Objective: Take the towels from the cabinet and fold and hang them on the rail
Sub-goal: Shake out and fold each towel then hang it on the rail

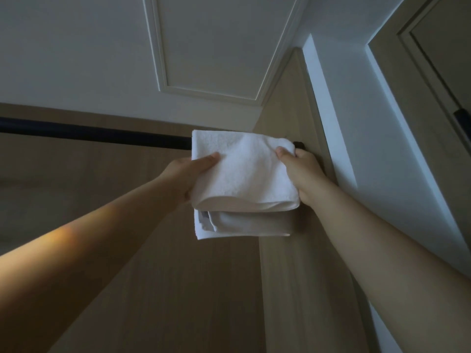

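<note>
Towel [242, 171], white and folded, lies across the dark rail [89, 135] near its right end. I cannot tell whether it already hangs over it. Left of the towel, the rail runs out of my view. The left hand [188, 174] pinches the towel's left edge, thumb on top, fingers hidden behind the cloth. The towel covers the rail behind it. The right hand [303, 171] grips the right edge the same way, just below the rail's end mount [298, 145].
</note>
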### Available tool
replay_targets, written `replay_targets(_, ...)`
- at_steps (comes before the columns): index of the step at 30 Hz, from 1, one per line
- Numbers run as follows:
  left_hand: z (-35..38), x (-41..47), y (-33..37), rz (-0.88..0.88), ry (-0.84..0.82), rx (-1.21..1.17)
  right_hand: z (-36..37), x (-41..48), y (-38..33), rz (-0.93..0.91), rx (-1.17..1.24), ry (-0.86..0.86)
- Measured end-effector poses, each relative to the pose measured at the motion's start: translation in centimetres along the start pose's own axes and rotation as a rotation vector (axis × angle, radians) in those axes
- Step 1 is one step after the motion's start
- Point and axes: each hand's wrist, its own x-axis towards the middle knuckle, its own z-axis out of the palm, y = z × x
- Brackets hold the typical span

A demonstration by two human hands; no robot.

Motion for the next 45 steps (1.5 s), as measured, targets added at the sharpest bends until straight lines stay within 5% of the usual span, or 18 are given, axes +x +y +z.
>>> replay_targets(11, 0.0, -0.2, -3.5, -0.037, -0.073, -0.057, -2.0, -4.2, 3.3, 0.07, -0.06, -0.159)
replay_targets(16, -0.7, -0.3, -3.2, 0.001, -0.121, -0.124, -1.2, -5.0, 4.8, -0.028, -0.262, -0.039)
replay_targets(25, -1.1, -0.9, -3.0, 0.045, -0.184, -0.105, 0.4, -5.6, 7.8, 0.065, -0.116, -0.023)
replay_targets(31, -1.9, -0.8, -3.6, 0.064, -0.253, -0.133, -0.1, -5.9, 8.5, 0.37, 0.349, -0.246)
replay_targets(38, -2.0, -1.2, -5.7, 0.096, -0.337, -0.007, -1.0, -7.3, 8.1, 0.167, 0.22, -0.16)
replay_targets(45, -2.6, -1.8, -7.8, 0.223, -0.108, 0.123, -1.0, -8.6, 7.3, 0.042, 0.082, -0.035)
